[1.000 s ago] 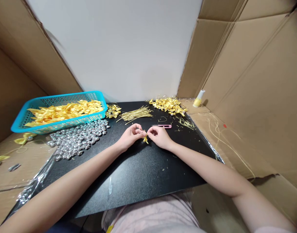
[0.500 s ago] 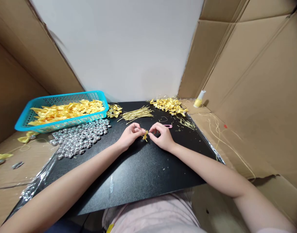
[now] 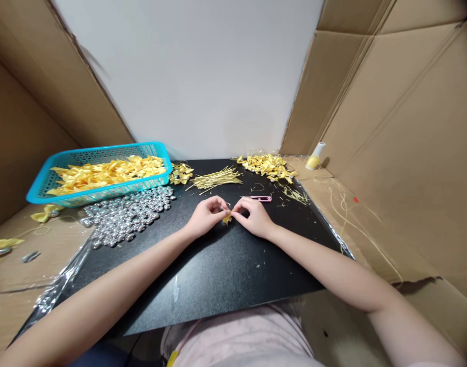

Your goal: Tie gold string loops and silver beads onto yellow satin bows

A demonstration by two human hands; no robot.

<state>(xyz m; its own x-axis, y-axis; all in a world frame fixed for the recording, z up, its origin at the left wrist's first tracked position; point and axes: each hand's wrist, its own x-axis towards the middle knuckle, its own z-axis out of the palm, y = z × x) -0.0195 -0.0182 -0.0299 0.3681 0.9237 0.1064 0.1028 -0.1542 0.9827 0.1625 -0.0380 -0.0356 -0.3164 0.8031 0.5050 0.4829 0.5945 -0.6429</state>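
Note:
Over the middle of a black board (image 3: pixel 225 270), my left hand (image 3: pixel 204 216) and my right hand (image 3: pixel 254 216) meet fingertip to fingertip. Both pinch a small yellow ribbon bow (image 3: pixel 227 218) between them, just above the board. The fingers of each hand are curled and closed around the bow. A bundle of thin gold wires (image 3: pixel 216 179) lies on the board behind my hands. A pink cutter (image 3: pixel 261 198) rests just beyond my right hand.
A turquoise basket (image 3: pixel 65 165) full of yellow bows stands at the back left. In front of it lies a heap of silver beads (image 3: pixel 126 214). A pile of finished yellow pieces (image 3: pixel 267 165) and a yellow-white bottle (image 3: pixel 313 157) sit at the back right. Cardboard walls stand on both sides.
My hands stay together on the bow, with small finger movements. The bow has turned a little between the fingertips. The view has shifted slightly.

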